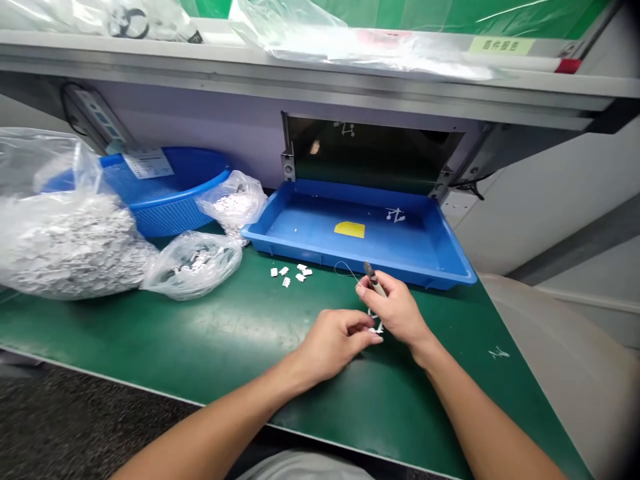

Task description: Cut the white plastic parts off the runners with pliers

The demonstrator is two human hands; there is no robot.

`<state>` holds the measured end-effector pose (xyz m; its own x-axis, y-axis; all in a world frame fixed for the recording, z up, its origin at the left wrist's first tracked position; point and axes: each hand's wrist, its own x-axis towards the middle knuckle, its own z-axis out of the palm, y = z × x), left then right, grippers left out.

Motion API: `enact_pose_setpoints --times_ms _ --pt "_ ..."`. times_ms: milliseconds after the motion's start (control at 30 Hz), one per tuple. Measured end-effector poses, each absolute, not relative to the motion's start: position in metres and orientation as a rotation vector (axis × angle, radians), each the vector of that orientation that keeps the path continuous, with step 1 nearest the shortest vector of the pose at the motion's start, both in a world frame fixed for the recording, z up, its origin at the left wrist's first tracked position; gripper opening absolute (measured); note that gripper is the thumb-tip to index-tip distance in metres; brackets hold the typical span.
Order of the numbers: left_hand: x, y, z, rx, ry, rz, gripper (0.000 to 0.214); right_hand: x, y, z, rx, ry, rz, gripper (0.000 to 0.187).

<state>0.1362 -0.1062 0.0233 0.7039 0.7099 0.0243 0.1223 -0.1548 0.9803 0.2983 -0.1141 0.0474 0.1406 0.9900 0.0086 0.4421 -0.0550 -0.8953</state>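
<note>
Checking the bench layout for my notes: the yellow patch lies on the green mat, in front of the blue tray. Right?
No: the head view shows the yellow patch inside the blue tray, not on the green mat.

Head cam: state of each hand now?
Left hand: closed, pinching a white plastic piece.
Right hand: closed, holding a dark pen-shaped tool.

Chinese characters mark the pale green label [501,45]; the basket's white label [149,163] is illegible.
</note>
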Motion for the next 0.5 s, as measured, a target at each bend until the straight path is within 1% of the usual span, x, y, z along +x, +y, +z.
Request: enact_pose_setpoints --times_ms 167,233,300,400,467,500 --pt "0.132 -0.104 0.023 1.745 0.624 0.607 0.014 0.294 -0.118 0.045 -1.648 -1.398 0.792 0.022" --pt "0.124 -0.098 0.022 1.709 0.635 0.632 0.015 0.296 -0.120 0.048 -1.600 -1.407 0.672 0.026" --pt "0.114 -0.091 0.020 1.634 0.710 0.735 0.014 0.298 -0.121 0.051 -1.543 -1.448 0.462 0.029" --pt "0.096 -0.081 0.017 1.479 0.851 0.956 0.019 0.298 -0.122 0.051 -1.501 -1.639 0.269 0.018" --pt "0.085 -0.077 0.015 1.444 0.896 1.060 0.022 0.294 -0.122 0.047 -1.542 -1.817 0.290 0.013" --pt "0.081 -0.076 0.013 1.469 0.906 1.092 0.022 0.292 -0.121 0.043 -1.579 -1.893 0.316 0.015"
